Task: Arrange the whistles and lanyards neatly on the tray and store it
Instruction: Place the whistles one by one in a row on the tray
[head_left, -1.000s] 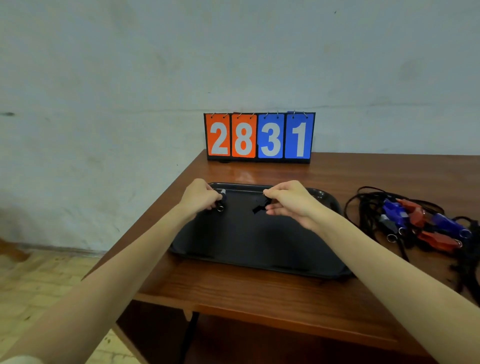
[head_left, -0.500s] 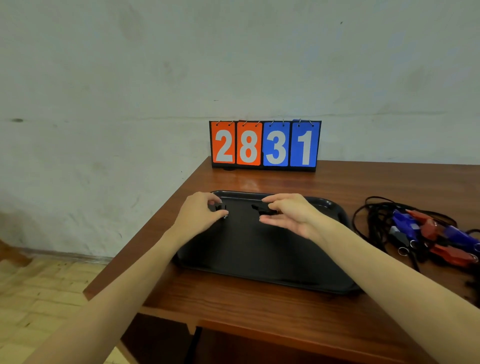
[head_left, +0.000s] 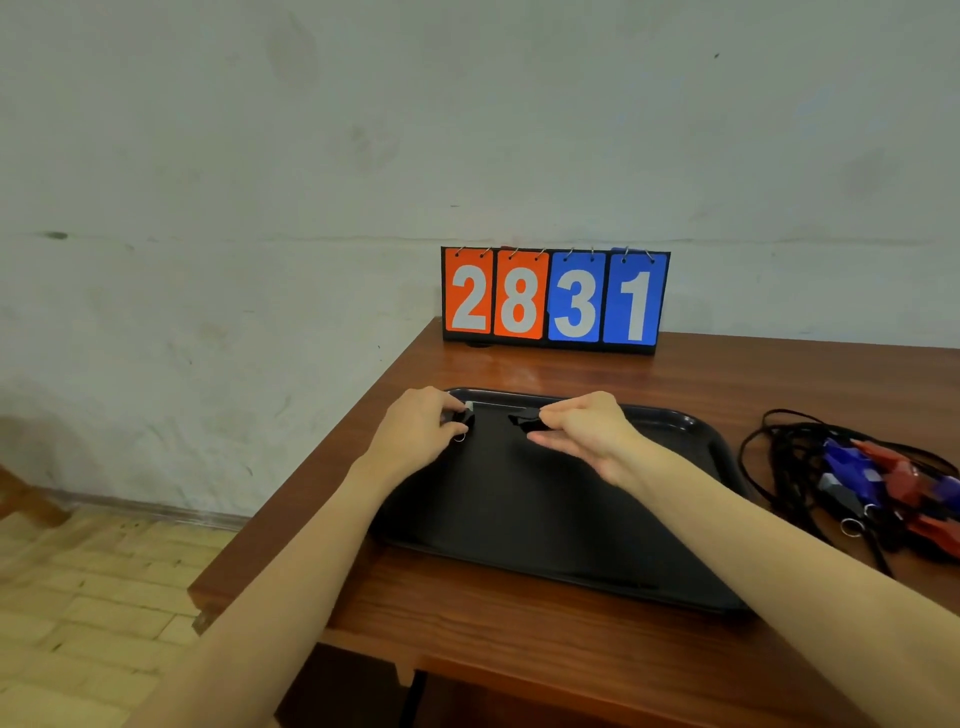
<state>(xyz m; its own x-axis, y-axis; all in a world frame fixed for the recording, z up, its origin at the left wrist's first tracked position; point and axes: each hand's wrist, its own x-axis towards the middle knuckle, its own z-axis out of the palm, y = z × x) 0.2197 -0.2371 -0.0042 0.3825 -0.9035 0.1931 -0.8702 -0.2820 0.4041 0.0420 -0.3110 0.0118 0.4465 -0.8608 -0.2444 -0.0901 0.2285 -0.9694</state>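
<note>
A black tray (head_left: 675, 431) lies on the brown table. My left hand (head_left: 421, 431) hovers over the tray's far left corner and pinches a black whistle (head_left: 464, 419) with a small metal ring. My right hand (head_left: 587, 431) is over the far middle of the tray and pinches the black lanyard (head_left: 522, 422) that belongs to that whistle. The strap between the two hands is hard to make out against the dark tray. To the right of the tray, a tangled pile of blue and red whistles (head_left: 872, 483) with black lanyards sits on the table.
A flip scoreboard (head_left: 555, 299) reading 2831 stands at the table's back edge against the wall. The table's left edge (head_left: 291, 525) runs close to the tray, with tiled floor below.
Both hands have lowered slightly toward the tray's far edge with the whistle and lanyard. The camera has tilted, so the scene sits lower in view.
</note>
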